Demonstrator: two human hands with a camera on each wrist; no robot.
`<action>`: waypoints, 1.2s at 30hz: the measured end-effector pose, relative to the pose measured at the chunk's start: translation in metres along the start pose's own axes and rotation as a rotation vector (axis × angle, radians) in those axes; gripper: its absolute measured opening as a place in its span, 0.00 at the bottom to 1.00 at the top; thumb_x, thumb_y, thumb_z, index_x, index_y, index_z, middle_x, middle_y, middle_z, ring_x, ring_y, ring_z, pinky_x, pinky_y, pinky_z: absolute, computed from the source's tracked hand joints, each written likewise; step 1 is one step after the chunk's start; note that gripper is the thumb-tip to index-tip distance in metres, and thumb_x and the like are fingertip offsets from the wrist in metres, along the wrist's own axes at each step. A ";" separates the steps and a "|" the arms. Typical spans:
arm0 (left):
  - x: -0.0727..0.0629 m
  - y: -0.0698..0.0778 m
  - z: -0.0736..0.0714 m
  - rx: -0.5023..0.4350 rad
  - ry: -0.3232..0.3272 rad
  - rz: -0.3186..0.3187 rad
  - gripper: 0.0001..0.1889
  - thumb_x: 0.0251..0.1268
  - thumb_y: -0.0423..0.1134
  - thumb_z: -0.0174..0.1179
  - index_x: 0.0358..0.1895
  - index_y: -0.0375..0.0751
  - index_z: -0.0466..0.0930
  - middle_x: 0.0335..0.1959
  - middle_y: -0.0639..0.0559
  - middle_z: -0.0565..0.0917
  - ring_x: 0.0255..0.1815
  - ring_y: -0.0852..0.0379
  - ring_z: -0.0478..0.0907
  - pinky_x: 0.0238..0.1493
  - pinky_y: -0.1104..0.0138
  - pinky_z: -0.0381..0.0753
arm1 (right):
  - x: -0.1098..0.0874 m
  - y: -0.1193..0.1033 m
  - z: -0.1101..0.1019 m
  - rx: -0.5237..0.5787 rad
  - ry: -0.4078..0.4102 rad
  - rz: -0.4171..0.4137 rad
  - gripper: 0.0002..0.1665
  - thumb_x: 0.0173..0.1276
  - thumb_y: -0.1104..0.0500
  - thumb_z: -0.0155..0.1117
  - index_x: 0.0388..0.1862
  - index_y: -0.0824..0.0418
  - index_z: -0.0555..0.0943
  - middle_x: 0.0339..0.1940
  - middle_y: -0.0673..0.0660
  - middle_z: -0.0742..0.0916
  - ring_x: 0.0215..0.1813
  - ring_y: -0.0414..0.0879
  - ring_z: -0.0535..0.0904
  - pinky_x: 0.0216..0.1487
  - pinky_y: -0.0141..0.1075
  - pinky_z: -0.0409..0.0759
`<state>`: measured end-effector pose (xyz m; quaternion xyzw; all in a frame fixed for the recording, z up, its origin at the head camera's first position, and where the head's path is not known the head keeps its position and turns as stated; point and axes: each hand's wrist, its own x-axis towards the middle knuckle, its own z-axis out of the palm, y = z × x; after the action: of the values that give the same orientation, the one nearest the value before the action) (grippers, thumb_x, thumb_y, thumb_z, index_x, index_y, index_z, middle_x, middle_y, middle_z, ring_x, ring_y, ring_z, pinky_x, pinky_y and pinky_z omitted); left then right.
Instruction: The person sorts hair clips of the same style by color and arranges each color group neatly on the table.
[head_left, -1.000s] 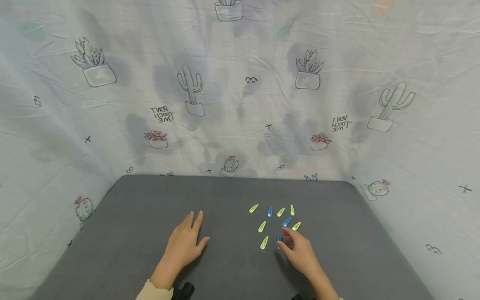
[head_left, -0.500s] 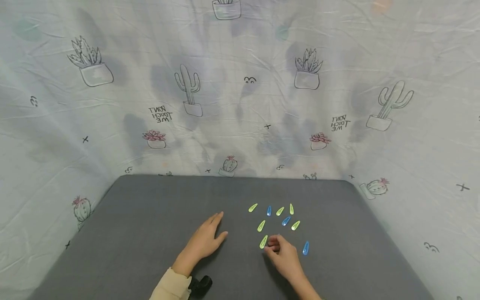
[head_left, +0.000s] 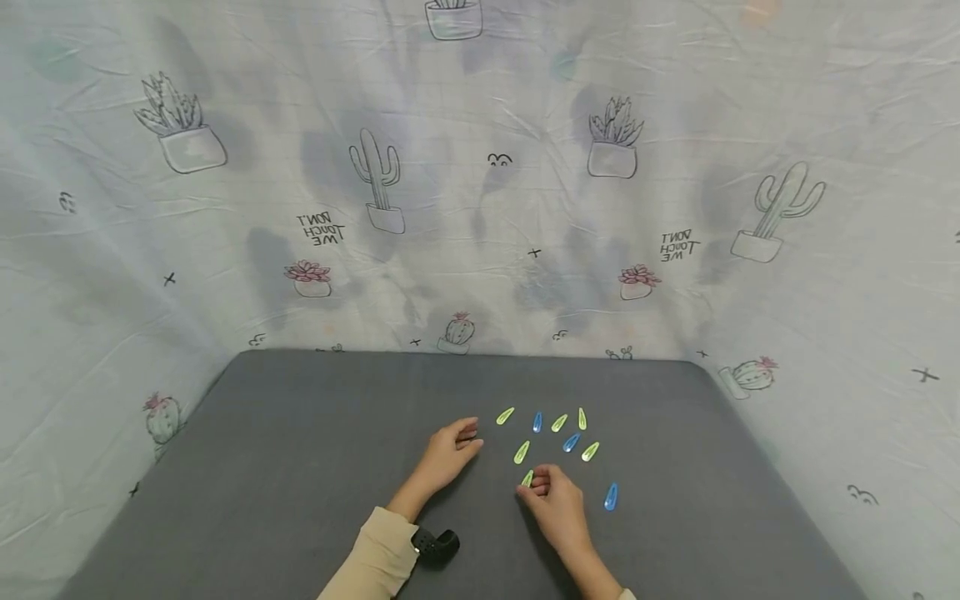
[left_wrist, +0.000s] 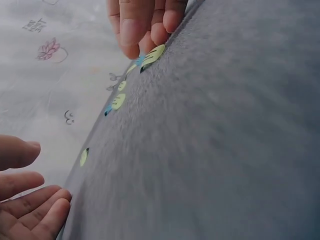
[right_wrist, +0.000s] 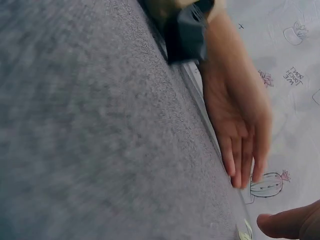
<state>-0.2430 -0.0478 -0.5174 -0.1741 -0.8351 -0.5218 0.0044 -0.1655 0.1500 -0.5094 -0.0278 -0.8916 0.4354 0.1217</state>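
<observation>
In the head view my right hand (head_left: 558, 505) is at the nearest yellow-green snap hair clip (head_left: 528, 477), its bent fingers and thumb covering the clip's lower end. The left wrist view has the right fingertips (left_wrist: 131, 32) just over that clip (left_wrist: 154, 57). From the right wrist, the thumb (right_wrist: 286, 224) shows a little apart from the clip (right_wrist: 244, 233). My left hand (head_left: 447, 454) hovers left of the clips with fingers loosely bent and nothing in them. Right of my right hand lies a blue hair clip (head_left: 611, 497).
Several more clips lie farther back on the dark grey table (head_left: 315, 433), among them a yellow-green one (head_left: 522, 452) and a blue one (head_left: 572, 442). A white cactus-print curtain (head_left: 480, 208) surrounds the table at the back and sides. A black strap camera (head_left: 437, 546) sits on the left wrist.
The nearest blue clip has shifted right and lies released. My right hand has moved left to the nearest yellow-green clip. My left hand has come right, toward the clips, its fingers more bent.
</observation>
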 end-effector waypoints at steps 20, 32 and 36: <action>0.066 0.014 0.038 0.216 0.062 -0.022 0.15 0.58 0.32 0.63 0.48 0.29 0.81 0.37 0.43 0.80 0.38 0.50 0.77 0.42 0.56 0.77 | 0.003 0.003 0.002 -0.069 0.048 -0.016 0.14 0.49 0.64 0.75 0.32 0.66 0.80 0.23 0.50 0.82 0.25 0.35 0.76 0.27 0.28 0.75; 0.081 0.019 0.043 0.340 0.083 -0.139 0.10 0.52 0.32 0.69 0.39 0.34 0.85 0.29 0.47 0.81 0.31 0.54 0.76 0.35 0.61 0.77 | 0.005 0.003 0.003 -0.095 0.064 -0.024 0.13 0.44 0.68 0.73 0.32 0.67 0.83 0.21 0.49 0.83 0.24 0.36 0.76 0.29 0.30 0.75; 0.083 0.022 0.043 0.350 0.102 -0.152 0.10 0.51 0.32 0.70 0.38 0.35 0.85 0.27 0.48 0.81 0.28 0.55 0.75 0.33 0.62 0.77 | 0.008 0.002 -0.001 -0.112 0.044 -0.044 0.15 0.44 0.69 0.72 0.34 0.69 0.84 0.21 0.49 0.83 0.25 0.36 0.77 0.30 0.31 0.76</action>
<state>-0.3074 0.0224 -0.5025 -0.0803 -0.9224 -0.3758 0.0376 -0.1728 0.1535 -0.5089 -0.0244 -0.9120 0.3814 0.1493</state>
